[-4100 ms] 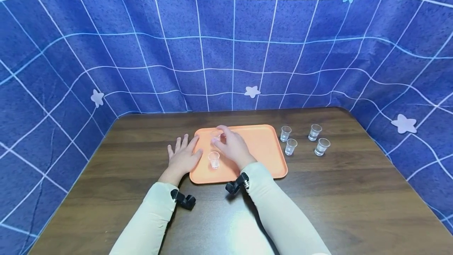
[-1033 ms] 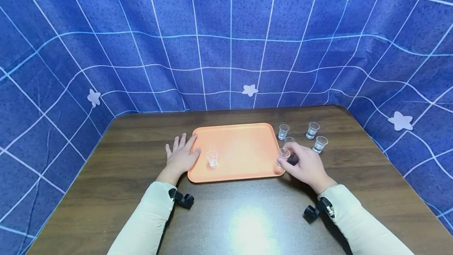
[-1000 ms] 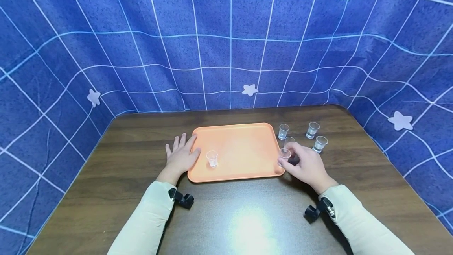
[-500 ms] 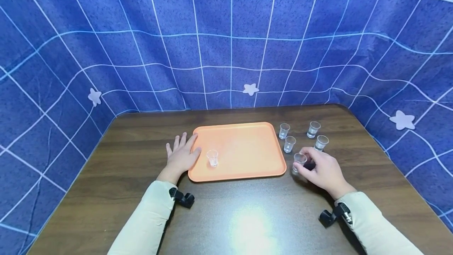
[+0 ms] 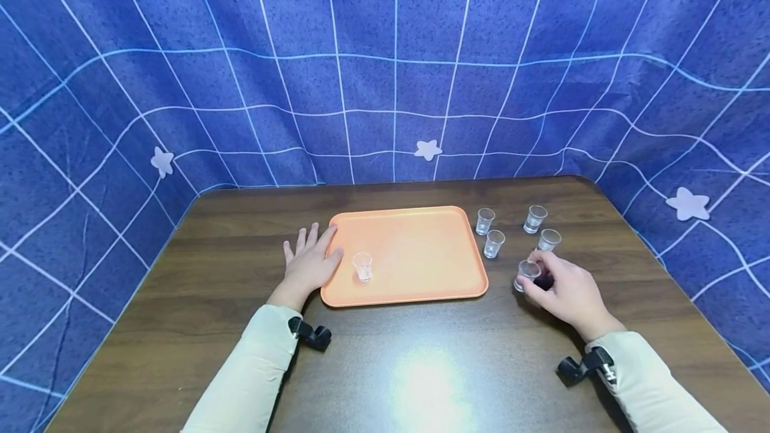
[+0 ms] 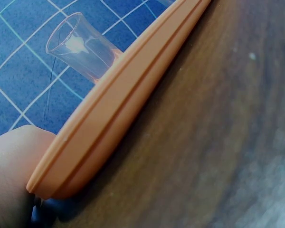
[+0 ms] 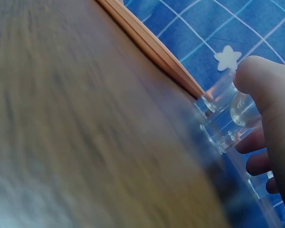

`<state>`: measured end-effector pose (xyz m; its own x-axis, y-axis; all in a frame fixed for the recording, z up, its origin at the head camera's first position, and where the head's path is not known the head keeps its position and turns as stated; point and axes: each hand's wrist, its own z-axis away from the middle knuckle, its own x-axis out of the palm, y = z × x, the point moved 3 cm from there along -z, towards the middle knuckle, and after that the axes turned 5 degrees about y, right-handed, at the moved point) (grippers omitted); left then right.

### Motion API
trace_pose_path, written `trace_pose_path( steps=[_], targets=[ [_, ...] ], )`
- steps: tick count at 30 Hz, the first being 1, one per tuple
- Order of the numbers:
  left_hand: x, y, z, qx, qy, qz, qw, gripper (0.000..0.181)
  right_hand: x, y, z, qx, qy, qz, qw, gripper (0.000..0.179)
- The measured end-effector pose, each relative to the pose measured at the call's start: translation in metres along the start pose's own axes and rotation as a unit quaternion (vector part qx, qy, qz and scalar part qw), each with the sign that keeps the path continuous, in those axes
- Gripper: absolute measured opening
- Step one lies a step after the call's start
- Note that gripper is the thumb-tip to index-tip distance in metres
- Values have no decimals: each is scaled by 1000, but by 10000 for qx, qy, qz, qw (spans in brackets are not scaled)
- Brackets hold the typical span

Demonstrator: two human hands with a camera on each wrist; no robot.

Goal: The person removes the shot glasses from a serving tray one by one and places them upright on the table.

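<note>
My right hand [image 5: 568, 289] pinches a clear shot glass [image 5: 527, 275] between thumb and fingers. The glass is upright, at or just above the table, right of the orange tray [image 5: 421, 259]. In the right wrist view the held shot glass [image 7: 228, 124] shows thick clear glass under the thumb. My left hand [image 5: 309, 262] lies spread at the tray's left edge, fingers extended, the thumb side touching the rim. One shot glass [image 5: 363, 266] stands upright on the tray's left part; the left wrist view shows this shot glass [image 6: 83, 46] beyond the tray's side.
Two shot glasses, a rear one [image 5: 484, 221] and a front one [image 5: 494, 244], stand just right of the tray. Farther right stand another rear glass [image 5: 535, 218] and a front glass [image 5: 549, 240], close behind my right hand. A blue gridded curtain [image 5: 385, 85] hangs behind the wooden table [image 5: 252, 219].
My right hand has taken a glass from the tray's left rear, carried it over the right edge and on to the table's right side. The left hand has stayed at the tray.
</note>
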<state>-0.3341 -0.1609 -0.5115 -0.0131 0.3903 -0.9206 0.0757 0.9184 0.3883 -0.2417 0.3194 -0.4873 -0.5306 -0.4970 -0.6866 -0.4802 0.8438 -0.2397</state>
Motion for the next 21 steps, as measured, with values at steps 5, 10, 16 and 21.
trace_pose_path(
  steps=[5, 10, 16, 21],
  targets=[
    [0, 0, 1, 3, 25, -22, 10000, 64, -4, 8, 2, 127, -12, 83, 9999, 42],
    [0, -1, -1, 36, 71, -20, 10000, 65, -9, 18, 5, 363, -97, 214, 9991, 44],
    [2, -2, -2, 11, 71, -4, 10000, 65, -17, 29, 8, 617, -193, 273, 9975, 43],
    [1, 0, -1, -14, 73, 19, 10000, 65, -21, 34, 10, 738, -280, 274, 9965, 42]
  ],
)
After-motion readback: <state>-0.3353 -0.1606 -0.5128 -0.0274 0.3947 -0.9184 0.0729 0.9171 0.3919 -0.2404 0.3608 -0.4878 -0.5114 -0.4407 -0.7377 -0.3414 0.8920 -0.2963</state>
